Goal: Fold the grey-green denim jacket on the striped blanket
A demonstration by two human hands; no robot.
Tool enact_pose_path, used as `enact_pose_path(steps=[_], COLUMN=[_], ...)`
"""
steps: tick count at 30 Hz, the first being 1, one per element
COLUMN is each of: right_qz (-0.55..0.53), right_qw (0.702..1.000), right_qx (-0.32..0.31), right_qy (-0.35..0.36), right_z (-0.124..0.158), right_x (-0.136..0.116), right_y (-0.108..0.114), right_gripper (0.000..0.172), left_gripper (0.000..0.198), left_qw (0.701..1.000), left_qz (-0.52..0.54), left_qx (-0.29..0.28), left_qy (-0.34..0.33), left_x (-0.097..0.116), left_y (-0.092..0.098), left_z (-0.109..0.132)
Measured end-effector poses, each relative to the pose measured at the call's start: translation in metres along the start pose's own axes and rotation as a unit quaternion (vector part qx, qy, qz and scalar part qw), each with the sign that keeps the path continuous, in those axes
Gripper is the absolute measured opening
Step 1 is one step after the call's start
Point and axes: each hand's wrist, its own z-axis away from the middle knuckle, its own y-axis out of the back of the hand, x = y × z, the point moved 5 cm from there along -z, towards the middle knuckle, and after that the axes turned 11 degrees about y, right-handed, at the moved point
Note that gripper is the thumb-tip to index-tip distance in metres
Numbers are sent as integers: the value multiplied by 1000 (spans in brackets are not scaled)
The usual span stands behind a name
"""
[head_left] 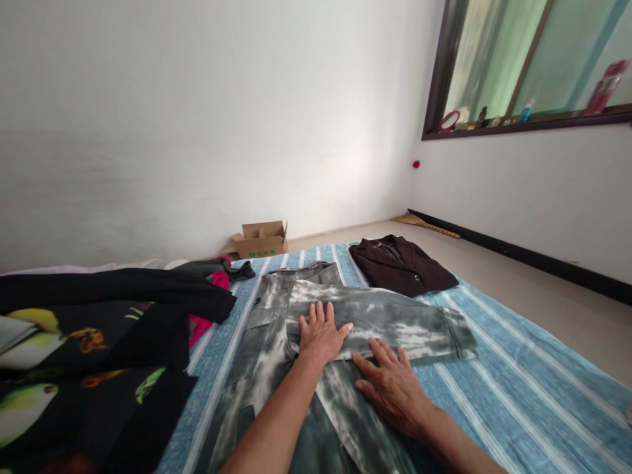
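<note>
A grey-and-white washed pair of trousers point(395, 322) lies flat on a blue striped sheet point(518, 388), one leg folded across to the right. My left hand point(320, 332) rests palm down on the folded leg, fingers stretched out. Just below it, my right hand point(390, 385) lies flat on the trousers too, fingers spread. Neither hand holds anything.
A folded dark brown jacket point(402, 263) lies beyond the trousers. Black clothes with bright prints point(99, 342) and a red piece point(202, 322) are piled at the left. A cardboard box point(261, 240) stands by the white wall. A window ledge point(533, 122) holds bottles.
</note>
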Motion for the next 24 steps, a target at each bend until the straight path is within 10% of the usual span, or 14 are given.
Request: enact_pose_path(steps=[8,13,18,24], right_qz=[-9,104,109,-3], right_qw=[996,955,906,907], right_qx=[89,250,164,141], right_qy=[30,-123,-374,-397], right_z=[-1,25,69,75], right_x=[15,83,161,198], right_y=[10,59,71,54], right_gripper=[42,47,56,69], left_gripper=[82,82,82,83], left_qw=[1000,999,999,998], left_qz=[6,21,39,52], left_qx=[-16,-27,-20,-27], left_qy=[-5,-2,-7,-8], left_x=[1,1,1,1], left_y=[0,2,0,-3], left_z=[3,6,8,9])
